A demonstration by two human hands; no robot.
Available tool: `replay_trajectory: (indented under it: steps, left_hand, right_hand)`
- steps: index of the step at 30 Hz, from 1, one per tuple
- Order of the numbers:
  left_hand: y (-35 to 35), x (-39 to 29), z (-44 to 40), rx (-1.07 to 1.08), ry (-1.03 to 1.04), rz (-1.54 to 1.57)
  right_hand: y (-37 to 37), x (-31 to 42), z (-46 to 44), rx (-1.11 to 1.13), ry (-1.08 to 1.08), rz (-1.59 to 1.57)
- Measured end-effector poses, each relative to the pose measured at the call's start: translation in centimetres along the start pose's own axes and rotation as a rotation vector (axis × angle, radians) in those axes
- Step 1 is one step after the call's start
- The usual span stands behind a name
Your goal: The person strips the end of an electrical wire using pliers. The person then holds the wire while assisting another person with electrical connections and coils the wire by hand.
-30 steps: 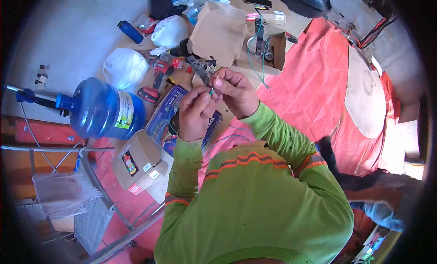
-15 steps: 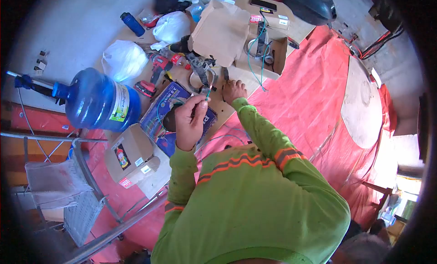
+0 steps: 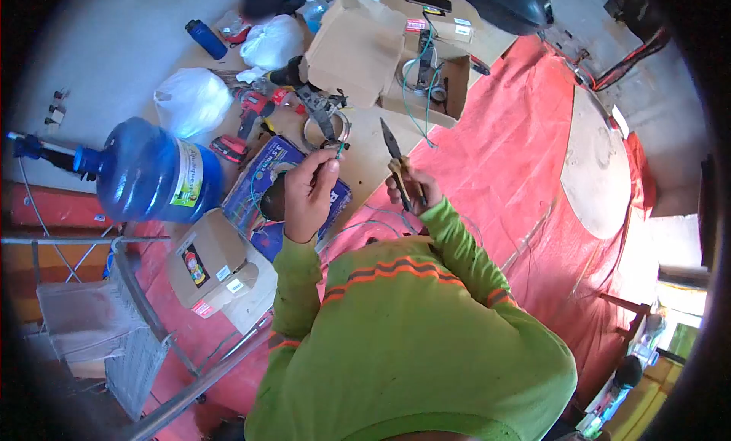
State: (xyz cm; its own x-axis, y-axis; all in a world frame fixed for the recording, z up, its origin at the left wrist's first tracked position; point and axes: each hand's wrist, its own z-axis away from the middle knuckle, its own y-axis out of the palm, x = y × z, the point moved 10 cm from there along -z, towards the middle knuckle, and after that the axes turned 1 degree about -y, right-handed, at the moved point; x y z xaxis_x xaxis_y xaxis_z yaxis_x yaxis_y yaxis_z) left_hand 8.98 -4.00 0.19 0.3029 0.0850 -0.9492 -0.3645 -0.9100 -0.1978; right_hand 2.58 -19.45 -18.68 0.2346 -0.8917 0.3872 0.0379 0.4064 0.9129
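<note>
A person in a green shirt (image 3: 442,327) with orange and grey bands works with both bare hands above a pale board (image 3: 368,140) and a red sheet (image 3: 525,152). The left hand (image 3: 308,201) is closed, pinching the end of a thin green wire (image 3: 339,151) between thumb and fingertips, above the near right part of a blue box (image 3: 263,175). The right hand (image 3: 413,187) grips dark pliers (image 3: 391,141) by the handles — the nose points far and slightly left, apart from the wire.

Just beyond the left hand lies a metal ring (image 3: 308,133); to its left is a red and black drill (image 3: 252,110). Farther off, an open carton (image 3: 415,115) holds dark gear and another ring, with green cord trailing over its near edge. Beyond it, a phone (image 3: 429,0) rests on a closed carton (image 3: 457,28).

On the left, a big blue jug (image 3: 148,171) lies on its side, its neck pointing left. Beyond it are two white bags — the nearer bag (image 3: 192,101) and the farther bag (image 3: 271,43) — and a small blue bottle (image 3: 205,40). A brown box (image 3: 207,264) sits near the left arm.
</note>
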Motion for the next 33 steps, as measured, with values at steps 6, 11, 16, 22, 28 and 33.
replay_trajectory:
  steps: [6, 11, 16, 22, 28, 33]
  left_hand:
    - [2.9, -1.5, -1.5, 0.102, 0.080, -0.143]
    - [4.0, -1.8, -1.6, 0.178, 0.077, -0.150]
    - [4.2, -3.2, -1.2, 0.162, 0.157, -0.169]
    - [4.0, -2.9, -0.6, 0.212, 0.132, -0.227]
    - [4.4, -4.4, 0.1, 0.192, 0.157, -0.215]
    - [4.3, -1.9, 0.7, 0.145, 0.083, -0.125]
  right_hand:
    - [5.0, 1.7, 5.8, 0.039, -0.096, 0.363]
    - [8.3, 4.1, 7.9, -0.110, -0.357, 1.027]
    - [12.1, 5.7, 9.0, -0.192, -0.553, 1.567]
    - [14.0, 6.0, 8.7, -0.259, -0.479, 1.728]
    - [12.9, 4.2, 8.6, -0.216, -0.279, 1.569]
    - [12.0, 2.7, 8.5, -0.149, -0.304, 1.329]
